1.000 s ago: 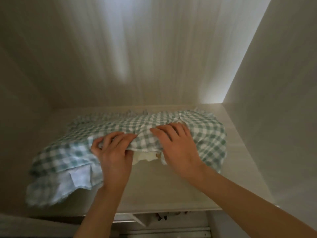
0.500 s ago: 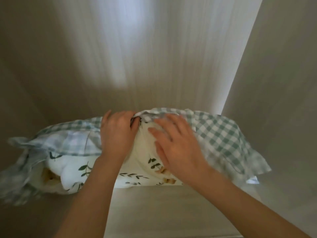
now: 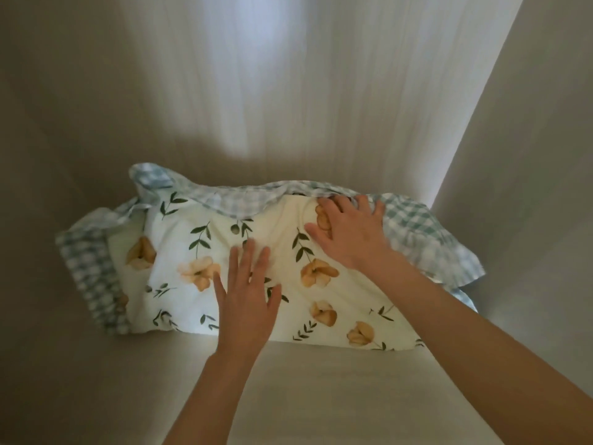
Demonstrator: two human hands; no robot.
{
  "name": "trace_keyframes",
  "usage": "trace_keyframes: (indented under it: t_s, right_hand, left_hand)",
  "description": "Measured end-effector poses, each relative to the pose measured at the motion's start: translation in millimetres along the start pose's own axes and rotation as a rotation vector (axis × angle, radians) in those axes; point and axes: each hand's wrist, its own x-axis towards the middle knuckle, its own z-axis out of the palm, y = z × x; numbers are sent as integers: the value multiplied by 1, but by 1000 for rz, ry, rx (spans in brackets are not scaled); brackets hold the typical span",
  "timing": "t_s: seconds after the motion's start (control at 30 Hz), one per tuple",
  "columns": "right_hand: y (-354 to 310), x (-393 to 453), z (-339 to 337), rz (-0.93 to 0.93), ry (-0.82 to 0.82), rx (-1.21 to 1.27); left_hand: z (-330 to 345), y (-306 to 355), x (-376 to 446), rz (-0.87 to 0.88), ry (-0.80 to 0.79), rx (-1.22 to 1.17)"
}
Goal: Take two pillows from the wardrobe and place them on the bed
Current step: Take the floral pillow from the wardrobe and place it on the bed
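Partly hidden: pillow (image 3: 256, 271), its top edge under a gingham flap (image 3: 414, 232)
Axis: left-right along shelf (image 3: 321, 380)
Left hand (image 3: 247, 303): spread flat on pillow
Right hand (image 3: 346, 232): spread, fingers at flap

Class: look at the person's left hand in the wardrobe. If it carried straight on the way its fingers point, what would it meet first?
The left hand points up at the floral pillow, probably touching it already; depth is unclear.

- The pillow (image 3: 256, 274) has flipped: its floral face now shows, with the gingham frill pushed behind.
- The left hand (image 3: 247, 297) has let go and lies flat, fingers spread.
- The right hand (image 3: 348, 231) has shifted right, to the top edge.
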Motion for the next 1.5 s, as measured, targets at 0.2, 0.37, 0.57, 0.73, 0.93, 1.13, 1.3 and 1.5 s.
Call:
trace_keyframes:
  t_s: [0.2,0.37,0.57,0.73,0.93,1.13,1.3,1.5]
  right_hand:
    - [9,-29,36,127,-163,83]
    - [-4,-86,83,163,-477,194]
    - [-9,-97,96,156,-316,-37]
    - [-11,-85,96,29,-237,-10]
    - [-16,-93,108,182,-367,166]
    - [-11,-100,112,265,-427,184]
    - [8,-126,102,307,-373,296]
    - [32,-160,81,318,-195,665]
  left_hand:
    - [50,-12,-50,-373,-335,-99]
    - [69,-20,-72,-286,-393,182]
    - [60,-30,-91,-440,-130,-11]
    - [54,-33,-108,-832,-32,-280]
    - [50,-37,-109,-965,-12,-602]
    - [38,-23,-118,-887,123,-809]
    - [22,13,-139,-782,283,-865]
    - [-4,82,-187,-567,549,-597]
